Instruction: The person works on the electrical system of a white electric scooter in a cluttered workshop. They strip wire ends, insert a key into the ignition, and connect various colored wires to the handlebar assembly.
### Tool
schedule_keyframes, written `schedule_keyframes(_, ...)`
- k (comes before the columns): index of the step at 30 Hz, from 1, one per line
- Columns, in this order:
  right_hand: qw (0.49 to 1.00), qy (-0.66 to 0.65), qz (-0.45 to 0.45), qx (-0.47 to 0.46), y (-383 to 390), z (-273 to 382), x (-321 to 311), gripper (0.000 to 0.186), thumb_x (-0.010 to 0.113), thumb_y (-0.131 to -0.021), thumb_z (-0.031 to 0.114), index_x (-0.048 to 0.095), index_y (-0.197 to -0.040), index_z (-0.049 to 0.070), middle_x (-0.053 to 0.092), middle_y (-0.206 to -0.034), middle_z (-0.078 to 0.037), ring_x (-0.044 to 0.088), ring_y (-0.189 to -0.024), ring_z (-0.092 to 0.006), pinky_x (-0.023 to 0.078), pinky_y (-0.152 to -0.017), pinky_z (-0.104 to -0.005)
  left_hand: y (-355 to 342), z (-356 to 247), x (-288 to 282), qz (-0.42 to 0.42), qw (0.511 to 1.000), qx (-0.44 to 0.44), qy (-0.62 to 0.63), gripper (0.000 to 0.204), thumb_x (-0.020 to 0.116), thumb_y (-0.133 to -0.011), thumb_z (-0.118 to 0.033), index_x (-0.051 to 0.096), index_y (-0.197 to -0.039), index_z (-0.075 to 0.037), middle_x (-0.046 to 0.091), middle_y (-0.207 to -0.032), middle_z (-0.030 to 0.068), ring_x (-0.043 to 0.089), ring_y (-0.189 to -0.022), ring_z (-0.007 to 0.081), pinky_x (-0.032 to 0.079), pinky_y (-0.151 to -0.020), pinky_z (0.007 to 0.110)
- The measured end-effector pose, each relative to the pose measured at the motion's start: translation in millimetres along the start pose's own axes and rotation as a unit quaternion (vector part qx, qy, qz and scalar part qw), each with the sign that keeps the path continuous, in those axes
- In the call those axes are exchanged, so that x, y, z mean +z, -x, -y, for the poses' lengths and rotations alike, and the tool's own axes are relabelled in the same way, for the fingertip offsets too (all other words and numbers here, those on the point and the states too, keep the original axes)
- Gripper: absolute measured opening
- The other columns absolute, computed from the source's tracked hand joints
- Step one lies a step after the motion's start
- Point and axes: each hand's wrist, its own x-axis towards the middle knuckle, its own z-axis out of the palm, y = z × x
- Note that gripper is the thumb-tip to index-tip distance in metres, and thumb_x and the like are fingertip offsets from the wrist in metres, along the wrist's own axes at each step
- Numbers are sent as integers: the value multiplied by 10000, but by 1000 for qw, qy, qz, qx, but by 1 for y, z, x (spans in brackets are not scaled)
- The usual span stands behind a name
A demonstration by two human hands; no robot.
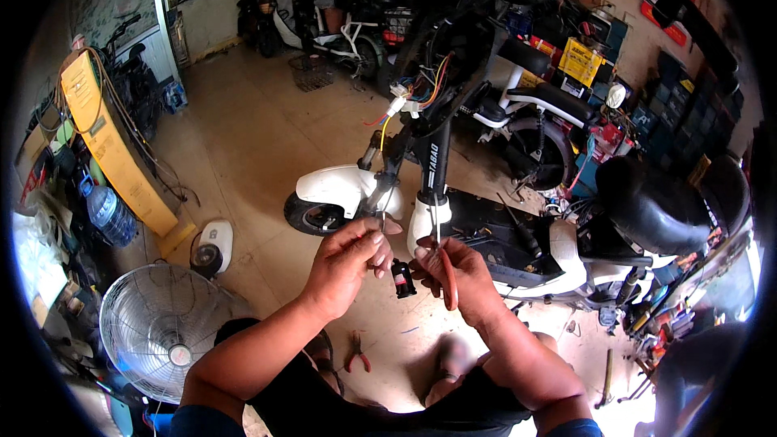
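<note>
My left hand (348,263) has its fingers closed in a pinch on a thin item I cannot make out clearly. My right hand (457,275) grips a tool with an orange handle (450,283) and a thin metal part pointing up. A small black part (403,282) with a red-and-white mark hangs between my hands. Just beyond them stand the white front fender (328,186) and black steering column (433,158) of a scooter, with loose coloured wires and white connectors (398,103) near the top. Red-handled pliers (358,356) lie on the floor between my feet.
A wire fan (146,320), a water jug (112,214) and a yellow ramp-like board (109,137) are at left. The scooter's black seat (655,210) is at right. More scooters (356,53) and stacked boxes (579,61) line the back.
</note>
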Motion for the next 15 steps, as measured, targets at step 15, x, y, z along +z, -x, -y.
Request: schedule_keyframes(15, 987, 107, 93, 74, -8, -4, -17, 512, 784, -980, 444, 702, -1218, -1, 772, -909, -82, 740, -750, -133, 553, -563, -248, 9, -15, -3, -105, 992, 12, -67, 264, 727, -1009, -215, 726, -1096, 34, 389, -621, -87, 353, -533, 41, 296, -509, 239)
